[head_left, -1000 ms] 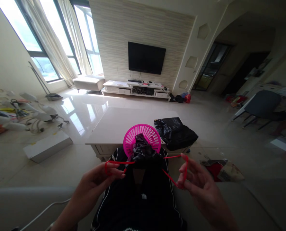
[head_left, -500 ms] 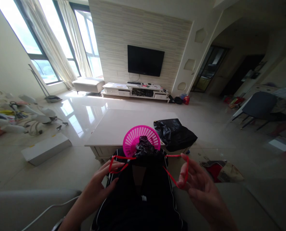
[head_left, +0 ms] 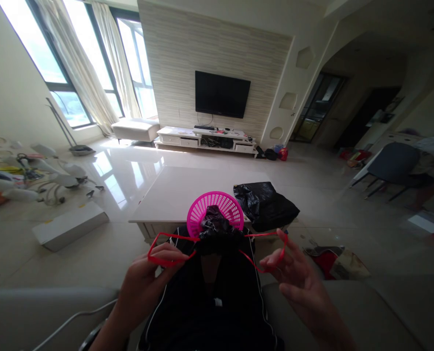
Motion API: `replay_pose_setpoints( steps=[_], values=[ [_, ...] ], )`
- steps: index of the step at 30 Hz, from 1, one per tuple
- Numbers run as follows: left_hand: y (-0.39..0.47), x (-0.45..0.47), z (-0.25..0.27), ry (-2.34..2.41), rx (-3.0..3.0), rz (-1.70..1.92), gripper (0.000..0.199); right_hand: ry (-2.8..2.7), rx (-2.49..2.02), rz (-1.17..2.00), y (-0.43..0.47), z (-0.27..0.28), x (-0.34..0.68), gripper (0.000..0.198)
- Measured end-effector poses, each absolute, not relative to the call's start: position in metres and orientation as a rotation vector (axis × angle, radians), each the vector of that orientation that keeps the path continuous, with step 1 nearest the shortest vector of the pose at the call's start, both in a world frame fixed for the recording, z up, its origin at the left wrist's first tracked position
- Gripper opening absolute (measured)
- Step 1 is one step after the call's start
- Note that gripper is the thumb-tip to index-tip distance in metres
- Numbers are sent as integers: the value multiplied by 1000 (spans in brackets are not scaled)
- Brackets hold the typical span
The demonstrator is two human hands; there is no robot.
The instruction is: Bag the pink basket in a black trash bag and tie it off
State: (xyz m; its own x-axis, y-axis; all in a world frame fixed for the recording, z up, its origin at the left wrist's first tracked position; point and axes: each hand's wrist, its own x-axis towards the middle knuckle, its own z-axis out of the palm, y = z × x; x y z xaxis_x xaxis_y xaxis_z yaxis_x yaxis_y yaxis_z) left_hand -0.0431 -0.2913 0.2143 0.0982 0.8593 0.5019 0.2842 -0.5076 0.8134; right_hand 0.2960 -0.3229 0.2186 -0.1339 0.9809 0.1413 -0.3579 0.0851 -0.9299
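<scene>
A black drawstring garbage bag [head_left: 219, 242] lies bunched over my lap, its crumpled top resting against a pink slotted plastic basket [head_left: 197, 208]. Red drawstring [head_left: 176, 237] loops come out of both sides of the bag. My left hand [head_left: 153, 270] pinches the left loop between thumb and fingers, and the loop passes round the fingers. On the other side, my right hand [head_left: 303, 280] has its fingers hooked through the right loop, holding it taut, with the thumb apart. The basket stands tilted between my knees and the coffee table's near edge.
A white coffee table [head_left: 166, 190] is in front of me, with a folded black plastic bag [head_left: 264, 204] at its right. A long white box [head_left: 70, 226] lies on the floor at left. Far right, a person sits by a dark chair [head_left: 394, 161].
My left hand has shifted left and its thumb has closed onto the red loop. The bag's bunched top has moved slightly left. My right hand has drawn slightly left, still in its loop.
</scene>
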Motion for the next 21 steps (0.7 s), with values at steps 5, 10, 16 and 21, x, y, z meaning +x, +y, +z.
replay_pose_setpoints(
  steps=[5,10,16,21],
  values=[
    [-307,-47,229,872,1771,1419,18,-1168,-798,1390,-315,201,288,94],
    [-307,-48,230,732,1710,1431,14,-1171,-913,1444,-315,202,281,97],
    [-299,-46,224,845,1776,1436,17,-1102,-985,1433,-319,239,282,80],
    [-295,-40,220,885,1895,1326,19,-880,-864,1493,-327,264,279,69]
  ],
)
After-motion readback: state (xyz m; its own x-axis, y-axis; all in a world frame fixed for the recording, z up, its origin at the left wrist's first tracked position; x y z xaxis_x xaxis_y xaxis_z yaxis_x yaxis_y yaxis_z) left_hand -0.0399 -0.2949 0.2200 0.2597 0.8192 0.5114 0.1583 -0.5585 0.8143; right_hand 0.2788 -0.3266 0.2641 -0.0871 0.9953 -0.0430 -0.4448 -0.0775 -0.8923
